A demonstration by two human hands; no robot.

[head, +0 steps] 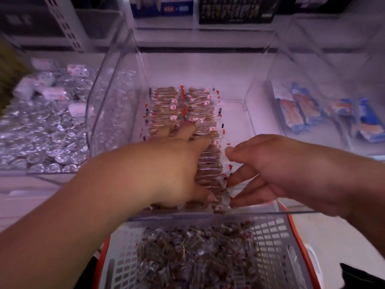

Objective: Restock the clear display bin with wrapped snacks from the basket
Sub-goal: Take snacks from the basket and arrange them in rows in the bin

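Note:
The clear display bin [248, 113] stands in the middle of the shelf, with two rows of brown wrapped snacks [183, 109] lined up inside. My left hand [179, 163] lies flat on the near part of the rows, fingers spread and pressing the snacks. My right hand [270, 170] reaches in from the right, its straight fingertips touching the wrapper ends of the right row near the bin's front wall. Below the bin sits the white basket [277, 243] with an orange rim, holding a heap of the same wrapped snacks [193, 255].
A bin of silver foil-wrapped sweets [41, 130] stands to the left. To the right another clear bin [333, 65] holds blue and orange packets [312, 113]. Boxes line the shelf at the back.

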